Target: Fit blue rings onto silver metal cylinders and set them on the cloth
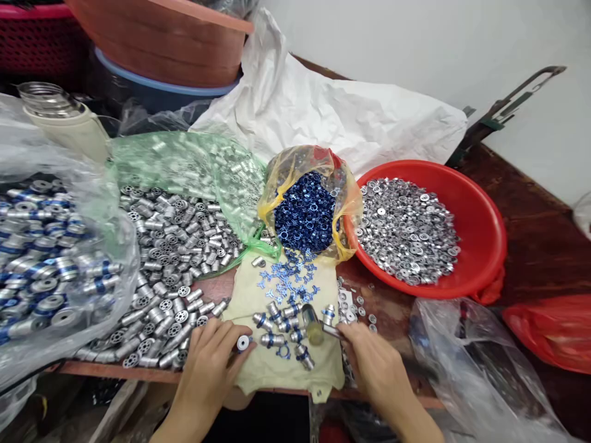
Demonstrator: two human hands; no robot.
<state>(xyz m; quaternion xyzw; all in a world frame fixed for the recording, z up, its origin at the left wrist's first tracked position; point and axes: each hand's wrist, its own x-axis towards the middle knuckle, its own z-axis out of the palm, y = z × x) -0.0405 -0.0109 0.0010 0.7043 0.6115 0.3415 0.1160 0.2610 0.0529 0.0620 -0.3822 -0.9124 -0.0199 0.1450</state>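
My left hand [210, 363] rests at the table's front edge, fingers pinched on a small silver cylinder part [242, 343]. My right hand [369, 360] is closed around a small tool whose yellowish head [313, 324] points left over a pale cloth [281, 369]. Several assembled silver parts with blue rings [277, 323] lie on the cloth between my hands. Loose blue star-shaped pieces [289, 280] are scattered just beyond them. A yellow bag of blue pieces [305, 209] stands open behind.
A red basin [484, 227] of silver washers sits at the right. A heap of silver cylinders [170, 258] spills from a green bag at left. A clear bag of finished parts [41, 264] lies far left. White sacking, stacked tubs and plastic bags surround the table.
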